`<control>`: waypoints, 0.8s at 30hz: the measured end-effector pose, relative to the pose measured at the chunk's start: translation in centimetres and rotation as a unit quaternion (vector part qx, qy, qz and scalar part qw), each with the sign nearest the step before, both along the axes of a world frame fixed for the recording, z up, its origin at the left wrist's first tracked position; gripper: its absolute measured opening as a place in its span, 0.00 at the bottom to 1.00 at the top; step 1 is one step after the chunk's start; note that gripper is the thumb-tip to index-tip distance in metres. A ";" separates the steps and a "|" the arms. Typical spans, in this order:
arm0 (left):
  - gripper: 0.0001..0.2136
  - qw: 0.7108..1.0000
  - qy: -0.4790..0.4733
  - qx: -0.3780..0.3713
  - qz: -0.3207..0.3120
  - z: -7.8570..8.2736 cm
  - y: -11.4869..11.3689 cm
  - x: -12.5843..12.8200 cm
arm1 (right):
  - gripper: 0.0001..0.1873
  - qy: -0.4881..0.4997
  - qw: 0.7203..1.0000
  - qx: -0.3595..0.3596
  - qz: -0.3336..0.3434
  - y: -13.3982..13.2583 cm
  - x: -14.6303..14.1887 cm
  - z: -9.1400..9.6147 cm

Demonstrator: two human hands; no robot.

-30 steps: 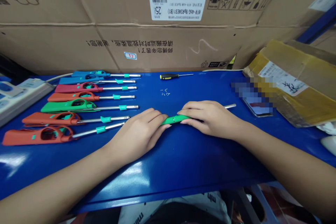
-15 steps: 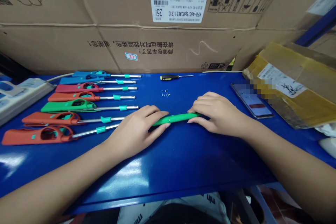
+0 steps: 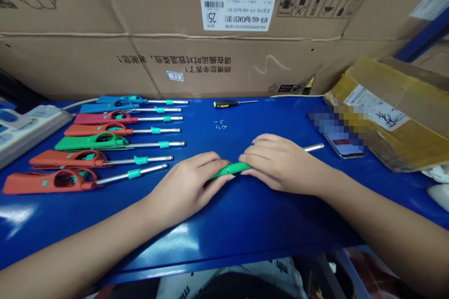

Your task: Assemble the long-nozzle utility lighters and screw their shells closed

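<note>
Both the left hand (image 3: pixel 185 184) and right hand (image 3: pixel 280 161) are clamped on a green lighter (image 3: pixel 233 168) lying on the glossy blue table (image 3: pixel 245 215), cardboard boxes (image 3: pixel 140 32) stacked beyond them.

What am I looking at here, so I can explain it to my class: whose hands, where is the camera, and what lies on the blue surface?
There is no machine here. The camera sits on a person's head, looking forward and down, so the two bare arms are their own. The left hand and right hand both press on a green long-nosed lighter lying on the blue table; its metal tube pokes out past the right hand. To the left lies a row of similar lighters in orange, green, red and blue. Farther back is a small screwdriver, to the right a phone, and behind everything cardboard boxes.
</note>
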State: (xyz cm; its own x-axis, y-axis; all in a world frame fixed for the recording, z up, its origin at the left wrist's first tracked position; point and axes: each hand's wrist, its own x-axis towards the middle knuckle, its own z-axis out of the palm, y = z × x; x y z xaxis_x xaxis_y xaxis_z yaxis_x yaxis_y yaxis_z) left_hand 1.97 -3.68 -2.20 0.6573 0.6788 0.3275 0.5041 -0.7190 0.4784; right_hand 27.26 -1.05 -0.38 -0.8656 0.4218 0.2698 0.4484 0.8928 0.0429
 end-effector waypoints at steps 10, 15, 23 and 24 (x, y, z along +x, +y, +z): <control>0.10 0.997 -0.069 0.009 0.029 0.1 0.9 -0.7 | 0.13 0.016 0.996 -0.035 -0.077 0.6 1.7 0.9; 0.11 0.998 -0.065 -0.002 0.005 0.4 0.7 -0.8 | 0.13 0.014 0.995 -0.089 -0.053 0.4 1.4 0.9; 0.14 0.952 -0.191 -0.218 0.096 0.6 0.4 0.0 | 0.17 0.041 0.988 -0.117 -0.096 0.3 1.0 0.7; 0.16 0.931 -0.227 -0.271 0.095 0.6 0.5 0.2 | 0.19 0.040 0.989 -0.110 -0.094 0.3 1.0 0.6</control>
